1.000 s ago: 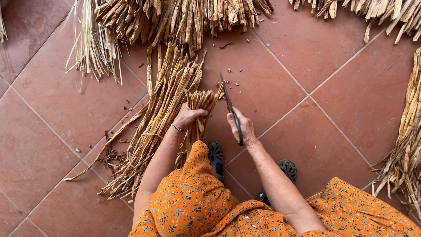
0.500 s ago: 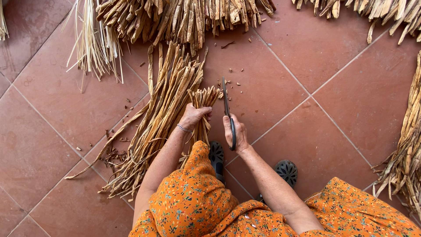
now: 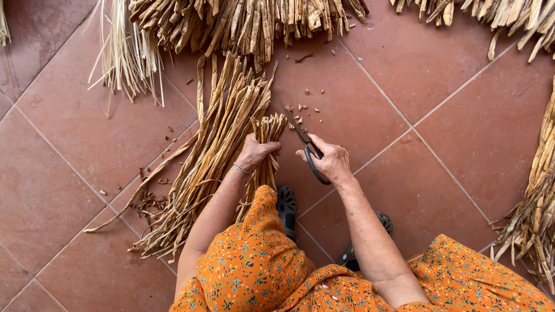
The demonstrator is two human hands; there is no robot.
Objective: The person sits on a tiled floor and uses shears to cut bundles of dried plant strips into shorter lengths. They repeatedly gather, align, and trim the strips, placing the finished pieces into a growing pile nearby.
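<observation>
While the left hand (image 3: pixel 256 153) clenches around a small upright bundle of dry tan reed strips (image 3: pixel 267 144) on the reddish-brown tiled floor (image 3: pixel 439 150), the right hand (image 3: pixel 329 162) grasps a dark-handled knife (image 3: pixel 305 147), its blade tip touching the bundle's top end. Small cut chips (image 3: pixel 299 111) lie scattered just beyond the blade, and a long sheaf of flat dried reeds (image 3: pixel 214 150) lies just beside the left hand.

The pile (image 3: pixel 243 20) of dried stalks at the top is cut off by the upper edge, as is the heap (image 3: pixel 535 202) at the right edge. The right hand (image 3: pixel 329 162) covers most of the knife (image 3: pixel 300 136) handle. The lower end of the bundle (image 3: pixel 267 167) vanishes behind the orange dress (image 3: pixel 254 266), which also hides most of both shoes (image 3: pixel 286 205).
</observation>
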